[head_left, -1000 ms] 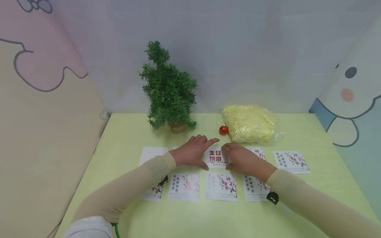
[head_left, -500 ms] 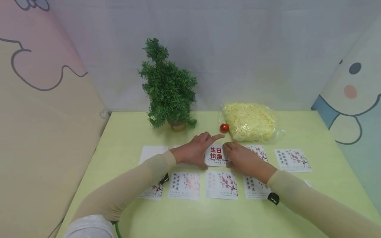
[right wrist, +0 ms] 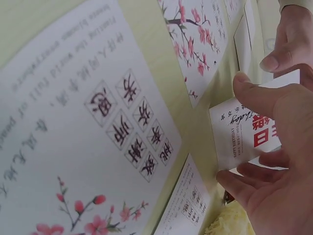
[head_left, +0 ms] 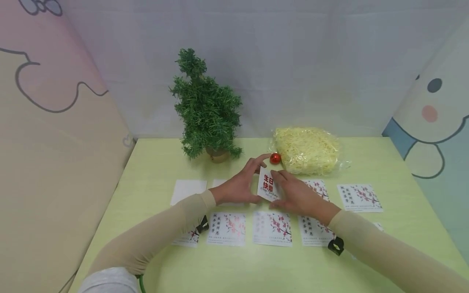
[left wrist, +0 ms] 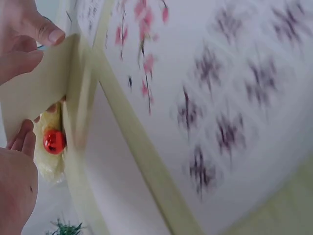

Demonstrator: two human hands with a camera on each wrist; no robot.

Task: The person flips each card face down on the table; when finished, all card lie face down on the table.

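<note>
A white birthday card (head_left: 266,185) with red characters is tilted up off the table between both hands. My right hand (head_left: 298,194) pinches its right side, thumb on the lower edge and fingers on the upper edge in the right wrist view. My left hand (head_left: 236,188) holds the opposite side by its corners, thumb below and fingers above, with the index finger stretched toward a shiny red ball (head_left: 275,158). The plain back of the card (left wrist: 39,88) faces the left wrist view. Right fingertips curl partly out of sight behind it there.
Blossom-printed cards lie in two rows, including a front one (head_left: 272,228) and one at the right (head_left: 360,198). A blank white card (head_left: 188,190) lies left. Behind stand a small artificial tree (head_left: 209,110) and a bag of yellow shredded paper (head_left: 307,150).
The birthday card, flat on the table before, has been raised and tilted. Both hands have closed in on it, and the left hand has moved slightly up toward the red ball.
</note>
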